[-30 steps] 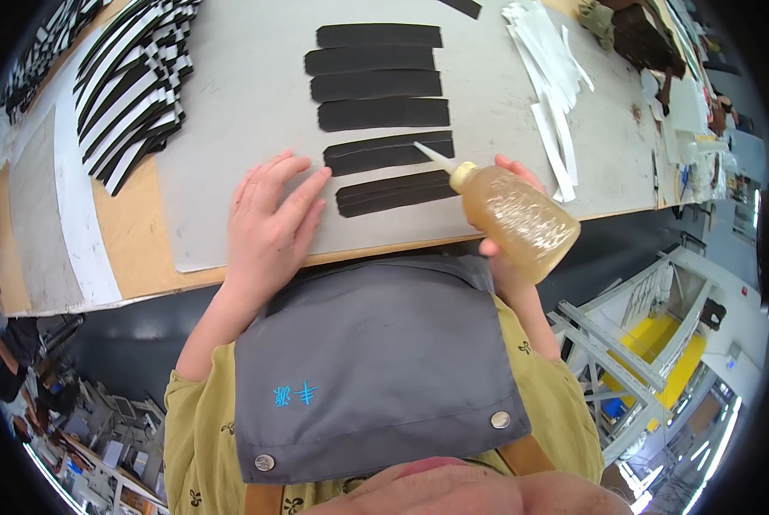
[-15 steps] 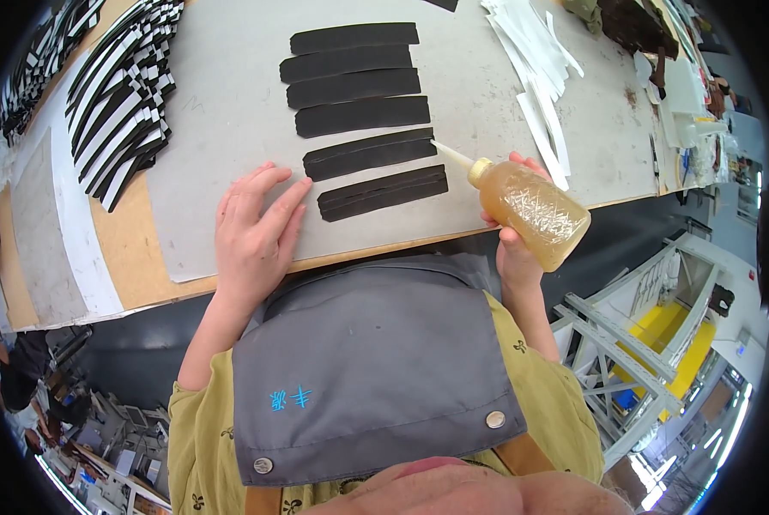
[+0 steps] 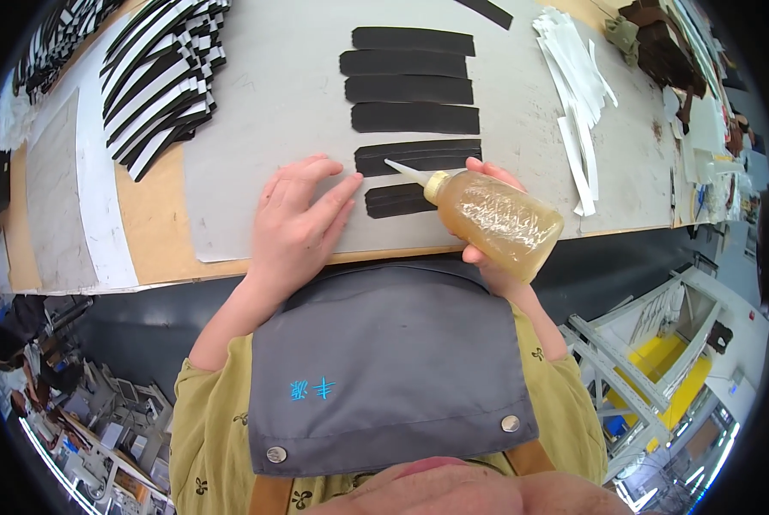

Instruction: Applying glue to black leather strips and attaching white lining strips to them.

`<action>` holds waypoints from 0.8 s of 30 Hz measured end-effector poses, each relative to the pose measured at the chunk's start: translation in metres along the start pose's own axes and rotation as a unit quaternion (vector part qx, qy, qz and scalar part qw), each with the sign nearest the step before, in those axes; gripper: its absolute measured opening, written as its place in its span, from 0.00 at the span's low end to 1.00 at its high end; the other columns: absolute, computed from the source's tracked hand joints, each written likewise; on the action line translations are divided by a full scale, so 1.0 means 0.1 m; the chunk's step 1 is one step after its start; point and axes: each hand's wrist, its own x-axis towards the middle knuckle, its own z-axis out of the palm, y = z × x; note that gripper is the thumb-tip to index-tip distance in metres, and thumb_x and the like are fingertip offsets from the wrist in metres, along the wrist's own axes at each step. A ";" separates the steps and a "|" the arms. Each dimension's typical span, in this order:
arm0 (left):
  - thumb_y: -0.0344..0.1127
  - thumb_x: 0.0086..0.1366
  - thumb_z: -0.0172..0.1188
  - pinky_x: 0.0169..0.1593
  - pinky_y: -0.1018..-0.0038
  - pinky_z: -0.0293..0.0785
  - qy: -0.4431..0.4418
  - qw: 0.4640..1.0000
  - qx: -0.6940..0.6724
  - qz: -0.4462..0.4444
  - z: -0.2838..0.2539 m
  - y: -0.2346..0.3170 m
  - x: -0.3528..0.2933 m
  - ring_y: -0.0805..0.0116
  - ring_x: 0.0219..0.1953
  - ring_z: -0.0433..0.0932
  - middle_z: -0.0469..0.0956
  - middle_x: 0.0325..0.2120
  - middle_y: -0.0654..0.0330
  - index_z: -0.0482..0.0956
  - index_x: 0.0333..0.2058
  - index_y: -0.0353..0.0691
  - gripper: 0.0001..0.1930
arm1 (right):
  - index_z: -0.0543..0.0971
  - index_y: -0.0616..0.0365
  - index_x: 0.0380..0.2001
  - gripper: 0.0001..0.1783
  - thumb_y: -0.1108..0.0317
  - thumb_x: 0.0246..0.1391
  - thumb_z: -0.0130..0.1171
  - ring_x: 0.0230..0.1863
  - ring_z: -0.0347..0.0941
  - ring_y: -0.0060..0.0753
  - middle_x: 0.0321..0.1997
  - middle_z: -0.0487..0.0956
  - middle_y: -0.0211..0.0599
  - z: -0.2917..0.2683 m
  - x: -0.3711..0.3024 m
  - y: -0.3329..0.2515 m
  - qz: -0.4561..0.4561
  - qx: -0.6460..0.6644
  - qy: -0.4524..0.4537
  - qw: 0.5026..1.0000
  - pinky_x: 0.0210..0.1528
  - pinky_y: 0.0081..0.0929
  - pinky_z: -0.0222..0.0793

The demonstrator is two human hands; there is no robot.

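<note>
My right hand (image 3: pixel 498 273) is wrapped round a clear squeeze bottle (image 3: pixel 500 221) of amber liquid, tilted so its thin pale nozzle points left. The nozzle tip is over the fifth black strip (image 3: pixel 453 155) of a column, left of its middle; whether it touches cannot be seen. My left hand (image 3: pixel 303 219) rests on the board with its fingers apart and nothing in them, an outstretched fingertip at that strip's left end. The nearest black strip (image 3: pixel 395 201) is partly hidden by the bottle. Both of these strips show lengthwise lines.
Several plain black strips (image 3: pixel 414 89) lie farther up the grey board (image 3: pixel 256 112). Black and white strips (image 3: pixel 157 86) are heaped at left, and white strips (image 3: pixel 578 94) lie at right. A dark brown bundle (image 3: pixel 659 43) sits at far right. The table's front edge runs before my apron.
The bottle's nozzle has moved left along the fifth strip, from its right end to left of its middle. My left hand stays by the strip's left end. The whole view has shifted.
</note>
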 end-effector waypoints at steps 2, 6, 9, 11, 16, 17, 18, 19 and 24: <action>0.27 0.61 0.68 0.56 0.62 0.73 -0.002 1.000 -0.002 -0.001 0.01 0.00 0.00 0.55 0.54 0.79 0.78 0.48 0.58 0.87 0.49 0.44 0.16 | 0.66 0.60 0.69 0.60 0.47 0.38 0.86 0.65 0.72 0.38 0.70 0.71 0.44 0.04 0.06 0.06 -0.039 -0.023 -0.026 0.999 0.67 0.35 0.69; 0.28 0.61 0.68 0.55 0.61 0.73 -0.008 1.000 0.002 0.000 0.00 -0.01 -0.03 0.56 0.54 0.79 0.77 0.46 0.59 0.86 0.50 0.45 0.17 | 0.69 0.59 0.68 0.58 0.50 0.35 0.88 0.67 0.71 0.36 0.69 0.72 0.40 0.13 0.14 0.07 -0.092 -0.064 -0.086 0.990 0.67 0.34 0.68; 0.28 0.61 0.68 0.55 0.61 0.73 -0.008 1.000 -0.001 0.003 0.00 -0.02 -0.02 0.55 0.54 0.79 0.77 0.47 0.59 0.86 0.50 0.45 0.17 | 0.69 0.58 0.68 0.58 0.52 0.34 0.88 0.67 0.70 0.35 0.69 0.72 0.39 0.10 0.19 0.09 -0.134 -0.101 -0.114 0.979 0.67 0.33 0.68; 0.28 0.61 0.68 0.56 0.61 0.73 -0.011 1.000 0.001 0.002 0.00 -0.02 -0.01 0.55 0.54 0.79 0.77 0.47 0.59 0.86 0.50 0.45 0.17 | 0.69 0.58 0.68 0.59 0.52 0.34 0.88 0.67 0.71 0.35 0.69 0.72 0.39 0.06 0.18 0.06 -0.116 -0.095 -0.108 0.983 0.67 0.34 0.68; 0.30 0.62 0.67 0.57 0.60 0.72 -0.022 1.000 -0.003 0.002 -0.02 -0.05 0.00 0.53 0.55 0.78 0.77 0.50 0.58 0.85 0.51 0.44 0.18 | 0.66 0.57 0.70 0.61 0.44 0.37 0.85 0.63 0.74 0.33 0.70 0.71 0.40 -0.04 0.10 -0.05 -0.023 0.007 0.006 1.000 0.58 0.30 0.76; 0.31 0.63 0.66 0.58 0.59 0.71 -0.025 1.000 -0.016 -0.006 -0.03 -0.07 0.02 0.53 0.57 0.77 0.76 0.52 0.57 0.84 0.53 0.44 0.19 | 0.65 0.57 0.70 0.61 0.38 0.38 0.82 0.60 0.75 0.32 0.70 0.71 0.40 -0.14 0.09 -0.08 0.002 0.059 0.044 0.997 0.51 0.27 0.77; 0.32 0.64 0.66 0.59 0.58 0.70 -0.028 0.999 -0.032 -0.014 -0.03 -0.07 0.05 0.53 0.59 0.75 0.76 0.54 0.56 0.83 0.55 0.44 0.19 | 0.64 0.57 0.71 0.63 0.32 0.39 0.79 0.56 0.77 0.30 0.70 0.72 0.41 -0.24 0.08 -0.12 0.027 0.108 0.085 0.990 0.44 0.23 0.79; 0.32 0.64 0.66 0.59 0.58 0.70 -0.028 0.999 -0.036 -0.009 -0.04 -0.09 0.10 0.53 0.59 0.75 0.76 0.54 0.56 0.83 0.55 0.44 0.19 | 0.64 0.57 0.71 0.65 0.24 0.39 0.72 0.49 0.77 0.15 0.73 0.69 0.43 -0.32 0.10 -0.11 0.013 0.086 0.119 0.989 0.39 0.13 0.75; 0.38 0.68 0.63 0.63 0.58 0.66 -0.052 0.997 0.043 -0.023 -0.05 -0.21 0.34 0.53 0.62 0.72 0.73 0.58 0.57 0.79 0.61 0.50 0.23 | 0.64 0.56 0.72 0.59 0.28 0.48 0.69 0.44 0.76 0.13 0.74 0.68 0.43 -0.64 0.14 -0.04 -0.039 0.157 0.191 0.968 0.42 0.11 0.74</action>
